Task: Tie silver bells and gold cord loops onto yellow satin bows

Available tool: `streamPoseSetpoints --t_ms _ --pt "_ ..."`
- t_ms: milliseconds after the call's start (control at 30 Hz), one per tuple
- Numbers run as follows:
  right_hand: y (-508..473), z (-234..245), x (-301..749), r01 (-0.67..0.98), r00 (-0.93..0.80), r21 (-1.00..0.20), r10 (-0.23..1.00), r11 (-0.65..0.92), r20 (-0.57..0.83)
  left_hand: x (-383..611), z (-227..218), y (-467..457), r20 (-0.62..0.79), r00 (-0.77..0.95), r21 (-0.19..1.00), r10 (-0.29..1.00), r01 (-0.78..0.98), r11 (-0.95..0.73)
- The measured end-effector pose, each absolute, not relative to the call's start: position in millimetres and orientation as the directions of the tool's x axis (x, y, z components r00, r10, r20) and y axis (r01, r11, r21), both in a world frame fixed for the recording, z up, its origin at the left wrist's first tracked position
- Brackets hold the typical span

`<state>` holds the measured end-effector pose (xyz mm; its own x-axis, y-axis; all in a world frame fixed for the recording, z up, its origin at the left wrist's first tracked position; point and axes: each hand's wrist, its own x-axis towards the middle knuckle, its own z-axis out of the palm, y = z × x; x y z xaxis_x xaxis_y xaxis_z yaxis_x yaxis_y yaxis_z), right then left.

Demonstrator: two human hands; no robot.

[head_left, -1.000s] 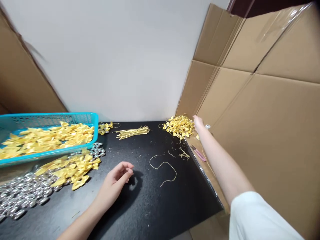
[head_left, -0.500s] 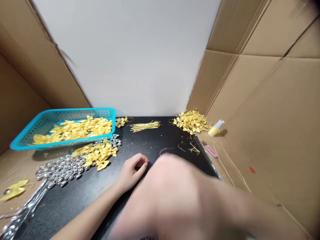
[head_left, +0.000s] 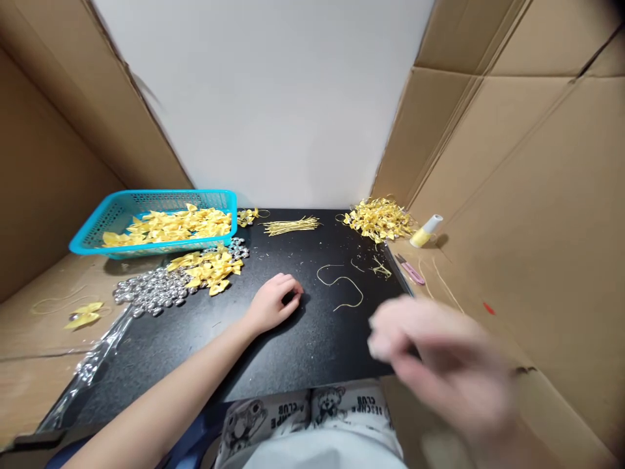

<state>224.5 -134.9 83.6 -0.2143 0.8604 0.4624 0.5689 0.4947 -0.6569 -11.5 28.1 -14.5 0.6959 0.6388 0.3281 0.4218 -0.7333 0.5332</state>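
My left hand (head_left: 276, 303) rests on the black tabletop, fingers curled in toward the thumb with nothing visible in them. Just right of it lies a loose, S-shaped gold cord (head_left: 359, 293). My right hand (head_left: 434, 352) hovers over the table's front right edge, smeared by motion. Its fingers look bent, but whether they hold anything cannot be made out. Left of my left hand, yellow ribbon bows (head_left: 209, 267) lie partly over a heap of silver beads (head_left: 151, 293). Behind both hands sits a bundle of cut gold cords (head_left: 291, 226).
A turquoise basket (head_left: 81, 244) of yellow bows stands at the left. Finished-looking bows with cord loops (head_left: 378, 220) pile up at the back right. Nearby are pink-handled snips (head_left: 413, 270), a yellow-and-white thread spool (head_left: 426, 232) and cord scraps (head_left: 381, 267). Cardboard walls (head_left: 512, 163) rise on both sides.
My right hand has moved right, from in front of my left hand to the table's right edge, uncovering the loose cord. The view has shifted; my left hand keeps its curled pose.
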Motion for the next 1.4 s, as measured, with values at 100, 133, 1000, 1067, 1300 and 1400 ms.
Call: streamPoseSetpoints --t_ms 100,133,1000,1067,1300,1400 --pt "-96 53 235 0.729 -0.205 -0.551 0.898 0.406 0.390 -10 -15 27 0.334 0.716 0.526 0.613 0.398 -0.752" --pt "-83 41 237 0.797 -0.259 -0.470 0.918 0.379 0.302 -10 -15 28 0.337 0.717 0.526 0.611 0.395 -0.753" --pt "8 6 182 0.163 -0.011 -0.940 0.953 0.300 0.302 36 -6 27 0.091 0.678 0.952 0.729 -0.274 0.136" --pt "11 -7 182 0.120 0.002 -0.958 0.965 0.261 0.264 31 -9 31 0.071 0.659 0.946 0.749 -0.282 0.159" --pt "-2 -11 192 0.241 0.032 -0.908 0.932 0.344 0.361 23 -14 31 0.002 0.662 0.945 0.749 -0.245 0.214" --pt "-6 -6 194 0.483 -0.075 -0.744 0.869 0.461 0.490 23 -15 31 -0.005 0.667 0.942 0.745 -0.248 0.228"
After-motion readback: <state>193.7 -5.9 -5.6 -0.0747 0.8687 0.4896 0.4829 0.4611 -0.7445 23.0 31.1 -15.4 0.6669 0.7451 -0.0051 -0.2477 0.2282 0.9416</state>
